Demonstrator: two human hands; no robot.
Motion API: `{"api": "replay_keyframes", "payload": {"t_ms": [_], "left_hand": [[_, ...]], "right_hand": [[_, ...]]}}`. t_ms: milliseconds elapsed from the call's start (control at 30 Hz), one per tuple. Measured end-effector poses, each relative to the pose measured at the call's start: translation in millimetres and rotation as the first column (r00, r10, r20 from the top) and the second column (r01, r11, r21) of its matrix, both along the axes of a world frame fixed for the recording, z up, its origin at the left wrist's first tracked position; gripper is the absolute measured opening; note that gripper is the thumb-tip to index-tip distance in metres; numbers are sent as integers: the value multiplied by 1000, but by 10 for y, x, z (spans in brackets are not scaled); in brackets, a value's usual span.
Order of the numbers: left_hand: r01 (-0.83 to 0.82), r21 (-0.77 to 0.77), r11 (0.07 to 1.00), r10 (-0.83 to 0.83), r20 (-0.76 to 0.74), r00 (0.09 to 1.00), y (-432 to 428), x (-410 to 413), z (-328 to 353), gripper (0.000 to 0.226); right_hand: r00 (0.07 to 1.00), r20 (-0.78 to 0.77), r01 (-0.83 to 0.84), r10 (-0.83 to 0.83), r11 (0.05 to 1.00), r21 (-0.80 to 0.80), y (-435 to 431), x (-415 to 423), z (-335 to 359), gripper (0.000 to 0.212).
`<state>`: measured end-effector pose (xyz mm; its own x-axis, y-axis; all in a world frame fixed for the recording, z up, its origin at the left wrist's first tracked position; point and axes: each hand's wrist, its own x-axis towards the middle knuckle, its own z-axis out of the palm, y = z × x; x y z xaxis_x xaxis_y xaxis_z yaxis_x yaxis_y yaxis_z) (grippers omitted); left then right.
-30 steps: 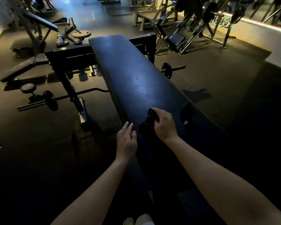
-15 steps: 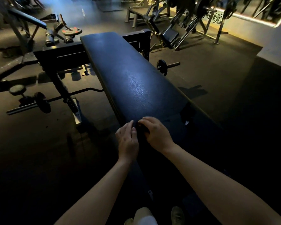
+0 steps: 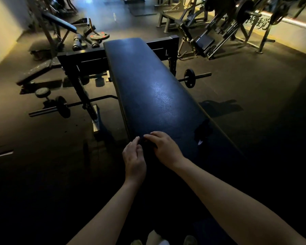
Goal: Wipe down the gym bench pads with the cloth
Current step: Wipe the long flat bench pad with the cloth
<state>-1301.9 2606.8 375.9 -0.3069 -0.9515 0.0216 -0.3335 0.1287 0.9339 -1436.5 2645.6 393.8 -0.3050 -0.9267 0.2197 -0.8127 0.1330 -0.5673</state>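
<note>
The long dark bench pad [image 3: 148, 89] runs away from me down the middle of the view. At its near left edge my right hand [image 3: 166, 147] lies curled over the dark cloth [image 3: 147, 141], which is almost wholly hidden under its fingers and hard to tell from the pad. My left hand [image 3: 133, 156] is just beside the pad's edge. Its fingers are fairly straight and their tips touch the cloth next to my right fingertips.
A dark torn-looking patch [image 3: 202, 132] marks the pad's right edge. A barbell [image 3: 60, 107] lies on the floor to the left and a small one [image 3: 190, 78] to the right. The black bench frame [image 3: 81, 68] stands left; weight machines [image 3: 210, 32] fill the back right.
My right hand slid the cloth from the pad's middle to its near left edge. My left hand moved in until its fingertips met the cloth.
</note>
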Motion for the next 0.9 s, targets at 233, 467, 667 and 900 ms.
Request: {"api": "replay_keyframes", "payload": {"t_ms": [233,467,667,900], "left_hand": [[-4,-27,1000,5,16,1000,29,19,6,39],[-13,-9,1000,13,-3,1000,16,35,14,40],[-12,-38,999,13,28,1000,6,29,-10,39],[-32,29,999,33,-45,998,-6,33,-35,39]], "right_hand": [[993,15,116,-117,991,64,40,-84,24,54],[995,-11,-96,96,995,-14,16,100,47,28],[956,68,279,-286,955,98,-46,-372,81,38],[999,30,-24,21,997,74,31,194,132,32]]}}
